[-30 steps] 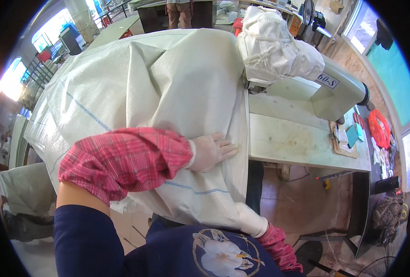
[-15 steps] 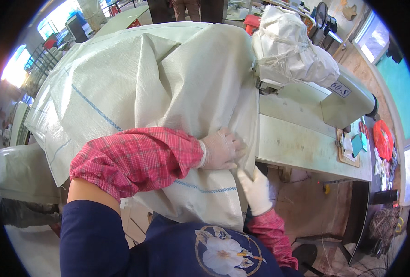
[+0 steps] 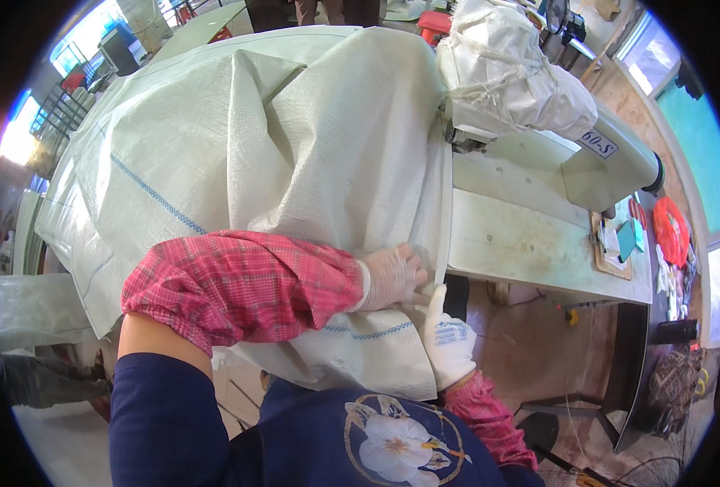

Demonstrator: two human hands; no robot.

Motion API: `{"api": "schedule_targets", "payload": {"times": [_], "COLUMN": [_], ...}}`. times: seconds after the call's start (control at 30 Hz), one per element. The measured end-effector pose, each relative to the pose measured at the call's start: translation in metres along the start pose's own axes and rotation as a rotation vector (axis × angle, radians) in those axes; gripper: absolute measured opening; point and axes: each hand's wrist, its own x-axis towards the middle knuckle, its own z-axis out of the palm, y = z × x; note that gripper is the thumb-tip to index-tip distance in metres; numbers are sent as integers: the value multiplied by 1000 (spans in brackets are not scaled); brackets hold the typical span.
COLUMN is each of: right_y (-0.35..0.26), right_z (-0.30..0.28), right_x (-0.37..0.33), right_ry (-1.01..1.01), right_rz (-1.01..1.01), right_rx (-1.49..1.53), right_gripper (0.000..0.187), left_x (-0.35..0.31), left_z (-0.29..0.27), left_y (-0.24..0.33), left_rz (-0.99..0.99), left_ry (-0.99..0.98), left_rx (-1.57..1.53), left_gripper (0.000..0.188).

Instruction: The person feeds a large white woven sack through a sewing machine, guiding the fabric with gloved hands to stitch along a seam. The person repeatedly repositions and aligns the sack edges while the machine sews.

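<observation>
One view, head: two gloved hands meet at the right edge of a large off-white woven sheet (image 3: 335, 178), which drapes over the work surface to the left of a sewing-type machine (image 3: 611, 170) and hangs toward the person's lap. The left hand (image 3: 396, 276) lies on the sheet just inside that edge, fingers curled; the right hand (image 3: 451, 337) sits at the edge just below it, one digit pointing up. The hands are close together; whether they touch, or either is clamped on the material, cannot be told.

Done, as far as can be judged: a narrow edge strip (image 3: 445, 215), apparently turned over, runs fairly straight from the hands up to beside the machine's wrapped head (image 3: 506, 73). No fresh seam can be made out along it, and the stitching point is hidden.

Left, by the same judgement: the sheet's lower portion (image 3: 376, 365), below the hands, hangs loose with no strip visible, and deep folds across the main expanse remain unsmoothed
</observation>
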Motion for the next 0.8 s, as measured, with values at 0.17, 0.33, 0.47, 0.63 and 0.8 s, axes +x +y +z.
{"api": "schedule_targets", "payload": {"times": [0.17, 0.33, 0.47, 0.63, 0.8], "right_y": [-6, 8, 21, 12, -21], "right_z": [6, -16, -43, -71, -50], "right_x": [16, 98, 206, 275, 187], "right_ry": [-106, 256, 182, 62, 227], "right_rz": [10, -107, -45, -96, -417], "right_rx": [-97, -271, -184, -363, -476], "right_gripper": [70, 45, 41, 37, 34], "left_x": [0, -39, -61, -71, -49], "left_z": [-15, -53, -121, -211, -226], "left_y": [-41, -160, -182, -43, 71], "left_rz": [170, -230, -239, -245, 369], "left_ry": [288, -383, -279, 88, -42], "left_rx": [59, 449, 640, 261, -211], "left_gripper": [33, 22, 25, 17, 15]}}
